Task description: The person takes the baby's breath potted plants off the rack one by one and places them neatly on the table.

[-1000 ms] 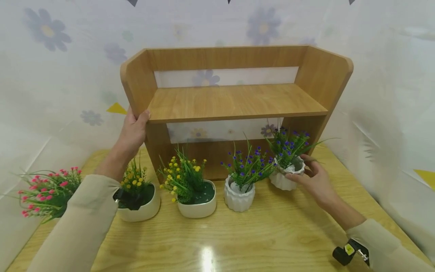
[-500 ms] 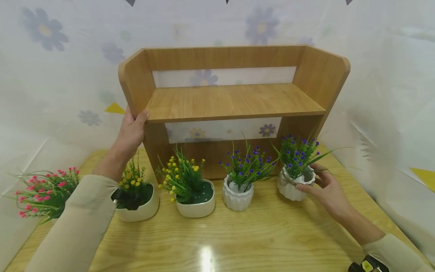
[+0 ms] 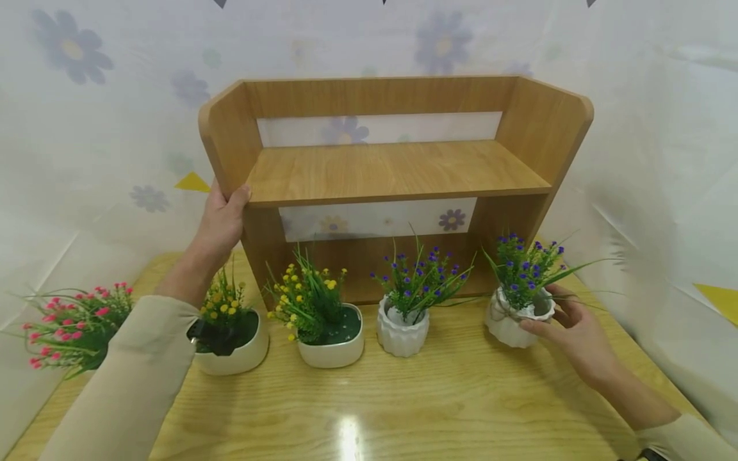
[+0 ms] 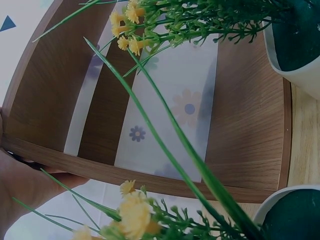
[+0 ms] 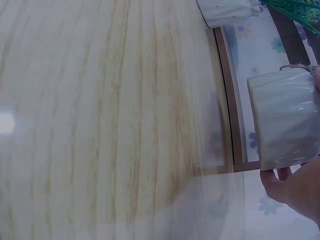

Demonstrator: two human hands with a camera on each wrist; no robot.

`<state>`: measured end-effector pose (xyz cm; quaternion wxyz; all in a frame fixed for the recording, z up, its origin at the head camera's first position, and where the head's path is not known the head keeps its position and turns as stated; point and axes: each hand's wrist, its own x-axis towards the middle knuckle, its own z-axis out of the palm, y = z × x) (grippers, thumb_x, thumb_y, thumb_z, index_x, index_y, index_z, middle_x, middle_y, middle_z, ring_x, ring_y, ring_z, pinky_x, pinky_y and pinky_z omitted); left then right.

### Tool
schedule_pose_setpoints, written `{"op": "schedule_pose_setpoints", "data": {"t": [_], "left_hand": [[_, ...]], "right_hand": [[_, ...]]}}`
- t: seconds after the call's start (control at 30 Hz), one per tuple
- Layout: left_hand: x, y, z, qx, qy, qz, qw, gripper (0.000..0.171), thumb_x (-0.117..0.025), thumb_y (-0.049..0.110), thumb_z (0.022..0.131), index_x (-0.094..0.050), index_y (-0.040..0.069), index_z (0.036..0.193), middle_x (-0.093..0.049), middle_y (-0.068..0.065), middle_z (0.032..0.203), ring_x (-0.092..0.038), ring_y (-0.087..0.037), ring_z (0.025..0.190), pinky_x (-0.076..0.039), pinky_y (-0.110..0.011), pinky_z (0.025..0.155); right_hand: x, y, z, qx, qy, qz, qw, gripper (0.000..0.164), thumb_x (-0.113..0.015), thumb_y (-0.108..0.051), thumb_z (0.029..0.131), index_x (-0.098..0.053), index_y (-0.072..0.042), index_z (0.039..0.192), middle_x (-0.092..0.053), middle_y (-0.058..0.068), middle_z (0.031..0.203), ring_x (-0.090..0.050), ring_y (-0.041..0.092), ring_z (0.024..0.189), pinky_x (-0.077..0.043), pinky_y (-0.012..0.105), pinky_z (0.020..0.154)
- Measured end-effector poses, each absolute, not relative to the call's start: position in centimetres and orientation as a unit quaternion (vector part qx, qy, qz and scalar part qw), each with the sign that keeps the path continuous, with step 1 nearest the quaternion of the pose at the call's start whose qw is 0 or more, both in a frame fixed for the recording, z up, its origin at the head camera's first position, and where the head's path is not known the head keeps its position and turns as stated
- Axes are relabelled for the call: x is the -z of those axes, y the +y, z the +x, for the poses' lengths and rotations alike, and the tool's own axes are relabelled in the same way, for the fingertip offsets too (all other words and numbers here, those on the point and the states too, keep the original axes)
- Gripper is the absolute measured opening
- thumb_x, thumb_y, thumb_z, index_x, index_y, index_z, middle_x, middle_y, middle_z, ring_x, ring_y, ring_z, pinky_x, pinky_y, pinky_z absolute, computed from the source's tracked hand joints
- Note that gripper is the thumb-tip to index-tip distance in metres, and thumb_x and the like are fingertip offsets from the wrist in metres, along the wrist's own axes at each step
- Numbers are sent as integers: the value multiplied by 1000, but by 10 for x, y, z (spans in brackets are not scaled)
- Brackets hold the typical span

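My left hand (image 3: pixel 221 221) grips the left side panel of a two-tier wooden shelf (image 3: pixel 398 169), thumb on the front edge by the upper board. In the left wrist view, part of that hand (image 4: pixel 30 185) shows behind the panel. At the shelf's right front, my right hand (image 3: pixel 579 336) holds a fluted white pot (image 3: pixel 510 328) of purple artificial flowers by its rim and side, with twine round it. The right wrist view shows the pot (image 5: pixel 287 120) with fingers (image 5: pixel 274 186) against it. A similar purple-flowered pot (image 3: pixel 402 333) stands to its left.
Two cream oval planters with yellow flowers, one (image 3: pixel 331 352) at the shelf's front and another (image 3: pixel 236 363) by my left forearm, stand on the wooden table (image 3: pixel 415 410). Pink flowers (image 3: pixel 75 326) are at far left, partly behind my sleeve. A flower-patterned sheet (image 3: pixel 369 38) hangs behind.
My right hand has moved the purple-flowered pot to the right and toward me, away from the shelf's right end. The left hand keeps its grip on the side panel.
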<state>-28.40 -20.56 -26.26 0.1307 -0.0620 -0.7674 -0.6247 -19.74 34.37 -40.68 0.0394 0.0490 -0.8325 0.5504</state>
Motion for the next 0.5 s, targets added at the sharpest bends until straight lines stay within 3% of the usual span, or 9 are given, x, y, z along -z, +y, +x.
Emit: {"op": "schedule_pose_setpoints", "data": {"t": [0.2,0.4,0.5], "left_hand": [[263,-206,-285,627,-765,-64,129,57,-34,35,109,-11,32,161,-20,-10,164,-25,-36,146,-20,-58,117],[264,-207,-286,628,-766,-61,125,58,-34,35,109,-9,34,161,-17,-9,165,-24,-37,147,-19,-59,117],[263,-206,-286,629,-765,-58,123,58,-35,36,109,-8,34,161,-17,-9,165,-23,-37,148,-19,-59,117]], "right_hand": [[408,355,-195,-556,-829,37,40,75,-69,-13,97,-24,-16,158,-23,4,163,-34,19,143,-45,9,87],[409,356,-193,-552,-832,39,47,69,-70,-13,97,-32,-17,154,-27,4,160,-39,13,138,-46,9,87],[411,354,-193,-567,-821,43,48,65,-70,-9,95,-36,-18,150,-30,2,157,-38,17,140,-47,11,87]]}}
